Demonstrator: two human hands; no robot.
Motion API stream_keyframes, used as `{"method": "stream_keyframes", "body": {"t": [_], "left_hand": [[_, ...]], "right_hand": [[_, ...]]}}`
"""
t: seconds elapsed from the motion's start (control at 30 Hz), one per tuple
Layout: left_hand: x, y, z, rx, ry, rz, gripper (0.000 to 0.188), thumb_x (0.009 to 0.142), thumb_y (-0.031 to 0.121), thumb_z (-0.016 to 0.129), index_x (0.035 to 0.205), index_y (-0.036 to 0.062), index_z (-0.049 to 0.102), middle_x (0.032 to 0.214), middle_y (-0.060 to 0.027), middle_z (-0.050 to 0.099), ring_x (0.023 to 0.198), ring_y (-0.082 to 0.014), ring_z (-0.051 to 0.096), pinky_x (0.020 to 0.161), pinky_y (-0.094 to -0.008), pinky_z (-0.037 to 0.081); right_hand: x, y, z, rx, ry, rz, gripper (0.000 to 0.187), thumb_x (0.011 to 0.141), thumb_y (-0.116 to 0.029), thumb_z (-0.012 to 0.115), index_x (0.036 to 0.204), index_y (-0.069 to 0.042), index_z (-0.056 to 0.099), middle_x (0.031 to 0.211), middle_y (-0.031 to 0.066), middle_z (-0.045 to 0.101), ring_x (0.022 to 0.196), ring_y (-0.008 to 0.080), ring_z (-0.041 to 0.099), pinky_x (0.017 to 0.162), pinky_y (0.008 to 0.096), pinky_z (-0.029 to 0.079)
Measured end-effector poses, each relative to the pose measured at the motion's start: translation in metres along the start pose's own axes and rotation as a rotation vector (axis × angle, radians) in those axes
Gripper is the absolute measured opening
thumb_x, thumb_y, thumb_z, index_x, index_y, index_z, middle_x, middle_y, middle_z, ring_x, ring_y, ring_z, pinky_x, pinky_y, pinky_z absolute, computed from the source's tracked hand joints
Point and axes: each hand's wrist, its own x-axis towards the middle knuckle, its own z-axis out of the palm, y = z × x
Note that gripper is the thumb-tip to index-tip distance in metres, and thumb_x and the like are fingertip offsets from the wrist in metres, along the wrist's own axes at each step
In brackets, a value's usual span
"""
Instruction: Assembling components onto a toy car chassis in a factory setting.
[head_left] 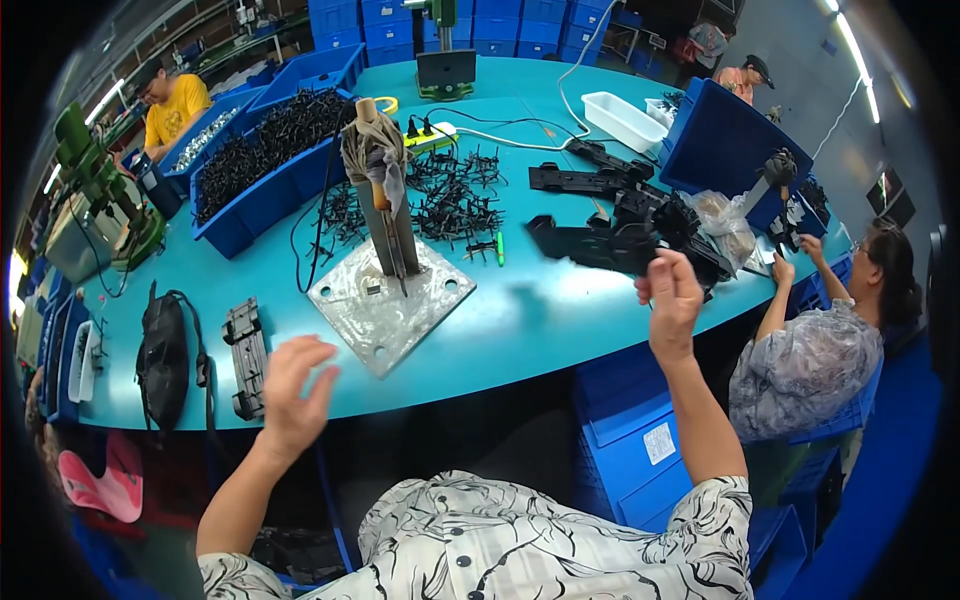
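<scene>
My right hand (672, 300) is closed on the end of a long black plastic part (595, 245). The part looks lifted off the table, blurred, with a shadow below it to the left. Behind it lies a pile of similar black plastic parts (645, 200). My left hand (297, 395) is open with nothing in it, thumb and fingers apart over the table's front edge. Left of that hand, another black plastic part (245, 355) lies on the table. Between my hands stands a metal post on a square steel plate (390, 320), with cloth wrapped round its top.
Small black pieces (455, 200) lie loose behind the post, and more fill a blue bin (225, 235). A black bag (168, 360) lies at the left. A green pen (500, 250) and a white tray (622, 122) are on the turquoise table (470, 360). A co-worker (815, 350) sits at right.
</scene>
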Motion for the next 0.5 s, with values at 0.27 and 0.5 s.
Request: {"method": "stream_keyframes", "body": {"t": [0.27, 0.5], "left_hand": [[0.025, 0.077, 0.068, -0.806, -0.191, -0.281, 0.036, 0.088, 0.008, 0.061, 0.123, 0.0006, 0.053, 0.108, -0.0148, 0.062, 0.099, -0.0237, 0.061, 0.08, -0.0323, 0.05], [0.024, 0.086, 0.096, -1.777, -0.517, -0.899, 0.057, 0.099, 0.049, 0.034, 0.126, 0.0009, 0.048, 0.107, -0.0144, 0.063, 0.094, -0.0214, 0.063, 0.073, -0.0376, 0.054]], "right_hand": [[0.002, -0.037, -0.007, 0.181, -0.105, 0.349, 0.041, 0.097, -0.044, 0.049, 0.08, -0.007, 0.059, 0.055, -0.001, 0.051, 0.04, 0.0057, 0.043, 0.038, 0.0197, 0.033], [-0.009, -0.028, 0.012, 0.196, -0.322, 0.447, 0.043, 0.098, -0.044, 0.045, 0.082, -0.007, 0.059, 0.054, -0.0016, 0.05, 0.04, 0.0049, 0.041, 0.037, 0.0205, 0.03]]}}
